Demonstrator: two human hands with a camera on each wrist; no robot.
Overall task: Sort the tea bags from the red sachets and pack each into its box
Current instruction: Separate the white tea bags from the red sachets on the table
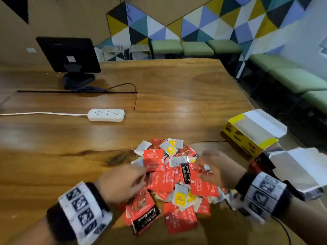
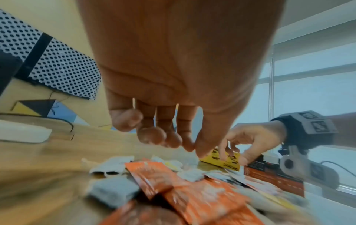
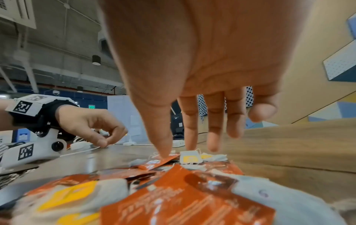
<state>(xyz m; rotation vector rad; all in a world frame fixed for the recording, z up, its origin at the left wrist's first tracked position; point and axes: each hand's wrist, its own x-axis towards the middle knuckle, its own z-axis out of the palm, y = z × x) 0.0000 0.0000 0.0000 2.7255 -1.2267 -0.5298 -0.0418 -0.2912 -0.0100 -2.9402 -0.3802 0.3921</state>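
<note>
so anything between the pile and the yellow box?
Nothing visible. Bare table separates the mixed pile from the open yellow box at its right; both hands, left hand and right hand, hover over the pile.

pile of sachets and tea bags (image 1: 173,175) lies on the table (image 1: 177,96) near its front edge | left hand (image 1: 120,183) at pile's left side, right hand (image 1: 215,170) at its right | two open boxes (image 1: 251,133) right of pile | power strip (image 1: 106,114) behind pile, left | monitor (image 1: 68,55) far back left
</note>
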